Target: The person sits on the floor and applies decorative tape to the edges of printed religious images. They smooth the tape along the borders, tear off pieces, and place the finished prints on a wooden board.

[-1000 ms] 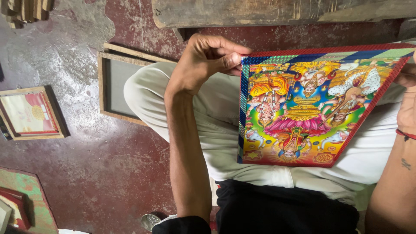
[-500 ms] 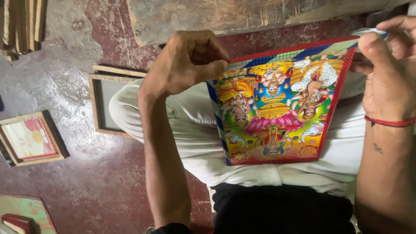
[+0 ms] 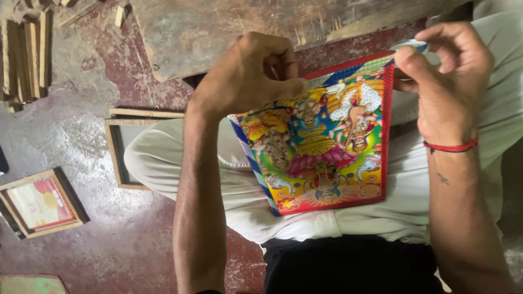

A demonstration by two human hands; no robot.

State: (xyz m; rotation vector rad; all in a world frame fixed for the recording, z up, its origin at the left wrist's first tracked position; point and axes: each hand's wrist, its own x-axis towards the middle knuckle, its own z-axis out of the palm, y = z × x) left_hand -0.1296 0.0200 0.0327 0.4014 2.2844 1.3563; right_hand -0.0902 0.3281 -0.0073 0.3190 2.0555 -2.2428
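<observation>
Several short strips of raw wood stand stacked at the far left, pale and rough-cut, on a floor of worn maroon cement, mottled with grey patches and a dull sheen. Lower left lies a small framed picture, its thin wooden moulding square around a red and yellow print under glass. Just right of it an empty wooden frame rests flat, dark inside, partly tucked under a knee in cream cloth trousers. Above, a broad scuffed plank, grey-brown and scratched, runs across the top. The left hand is curled into a closed fist, pinching the upper left corner of a glossy printed picture; what else it may hold between the fingers cannot be told. That picture, a thin stiff rectangular sheet, lies tilted across the lap, crowded with bright orange, green, pink and blue figures inside a red and blue patterned border. At its upper right corner the right hand is closed in a pinch on a small whitish-blue object, too hidden to name, touching the sheet's edge. A red thread band circles that wrist, and black cloth shows below the lap.
</observation>
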